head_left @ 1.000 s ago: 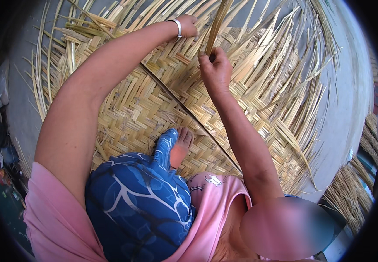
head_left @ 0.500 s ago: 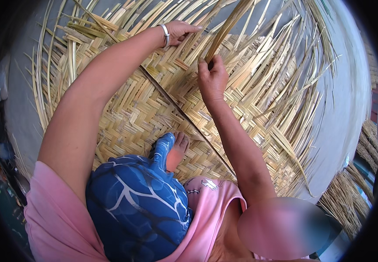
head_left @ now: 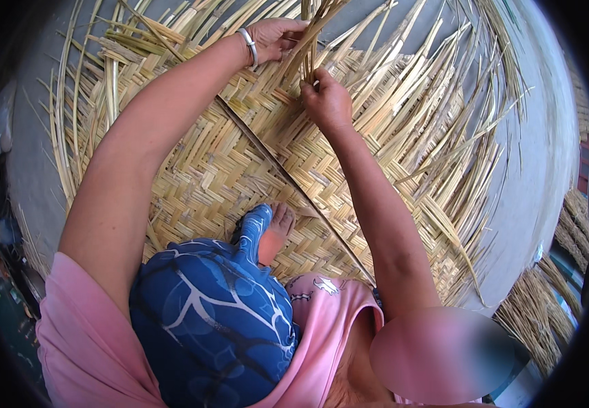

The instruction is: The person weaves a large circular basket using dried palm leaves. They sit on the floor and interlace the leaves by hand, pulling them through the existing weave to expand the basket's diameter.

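The left hand (head_left: 277,37) and right hand (head_left: 326,102) each held a clenched grip on the raised reed strips (head_left: 311,41) at the woven mat's (head_left: 240,163) far edge. Bare grey floor (head_left: 546,177) lay open beyond the loose ends. The strips' tops were cut off by the frame.

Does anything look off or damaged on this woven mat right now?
Nothing looks damaged. The woven mat lies flat and even. One long dark strip cuts diagonally across the weave. Loose strips fan out unwoven at the edge, where the left hand and right hand grip a bunch.
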Demonstrator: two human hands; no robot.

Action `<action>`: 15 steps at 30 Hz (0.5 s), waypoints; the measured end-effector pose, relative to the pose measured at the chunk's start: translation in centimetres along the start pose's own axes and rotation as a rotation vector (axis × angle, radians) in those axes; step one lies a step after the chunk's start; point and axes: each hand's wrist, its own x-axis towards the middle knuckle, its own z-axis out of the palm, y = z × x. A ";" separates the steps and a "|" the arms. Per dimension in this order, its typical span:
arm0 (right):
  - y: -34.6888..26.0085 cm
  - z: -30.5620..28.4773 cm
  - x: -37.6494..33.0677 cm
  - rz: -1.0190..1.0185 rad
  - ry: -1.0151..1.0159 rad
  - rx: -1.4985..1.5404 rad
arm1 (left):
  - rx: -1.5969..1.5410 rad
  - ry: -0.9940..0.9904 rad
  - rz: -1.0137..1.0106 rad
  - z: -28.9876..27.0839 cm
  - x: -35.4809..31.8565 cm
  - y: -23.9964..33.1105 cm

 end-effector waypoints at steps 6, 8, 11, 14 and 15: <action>0.7 0.1 0.5 0.027 -0.075 0.025 | -0.147 0.182 0.219 -2.9 -0.8 -0.4; 0.5 -0.2 0.4 0.045 -0.091 0.028 | -0.178 0.325 0.220 -2.9 -1.7 -1.2; 0.3 -0.3 0.3 0.036 -0.103 0.024 | -0.129 0.571 0.131 -4.1 -3.8 -2.0; 0.2 0.3 0.2 -0.016 -0.059 -0.057 | -0.208 0.527 0.034 -5.5 -5.2 -2.6; 0.2 0.6 0.2 -0.036 -0.036 -0.097 | -0.222 0.507 0.013 -5.6 -5.5 -2.7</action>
